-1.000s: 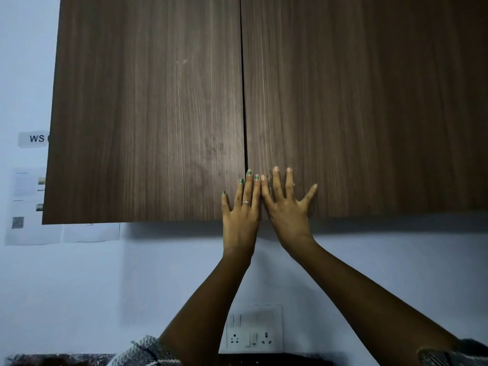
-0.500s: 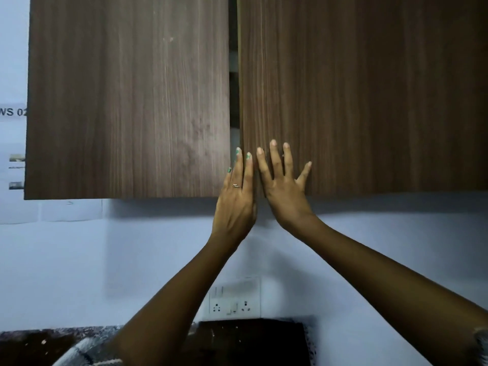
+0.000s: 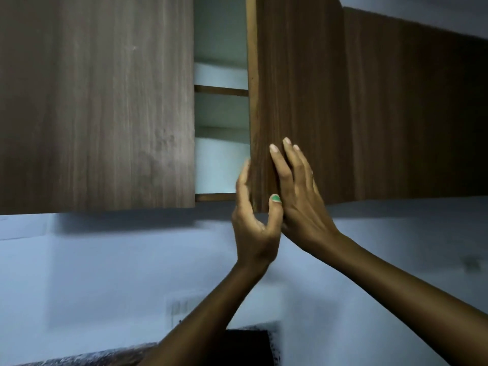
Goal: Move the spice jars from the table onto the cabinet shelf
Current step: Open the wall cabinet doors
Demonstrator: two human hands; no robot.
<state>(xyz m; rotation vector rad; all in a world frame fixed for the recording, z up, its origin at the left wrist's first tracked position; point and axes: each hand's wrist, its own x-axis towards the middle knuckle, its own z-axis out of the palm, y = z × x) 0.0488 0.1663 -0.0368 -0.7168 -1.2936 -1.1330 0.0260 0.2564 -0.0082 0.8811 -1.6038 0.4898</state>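
The cabinet shelf (image 3: pixel 221 90), a thin brown wooden board with a pale underside, shows inside the wall cabinet through the gap between the two dark wood-grain doors; a second, lower board (image 3: pixel 215 197) forms the cabinet floor at the bottom of the gap. No spice jars appear anywhere in view. Half a second ago the gap was only a narrow slit; now the right door (image 3: pixel 298 96) has swung well outward, its light edge turned toward the camera, while the left door (image 3: pixel 97 101) remains closed. A second ago both hands lay flat on the closed doors. Now the left hand (image 3: pixel 254 228) pinches the lower corner of the right door, fingers behind its edge and the green-nailed thumb on its front face. The right hand (image 3: pixel 298 204) lies with straight, loosely spread fingers flat against the front of the same door, just beside the left thumb. Counted: two doors, two hands, two boards inside. The interior is pale and blurred. Below, a white wall (image 3: pixel 105 273) carries a blurred switch plate (image 3: pixel 182 307), above a dark countertop (image 3: pixel 245 344).
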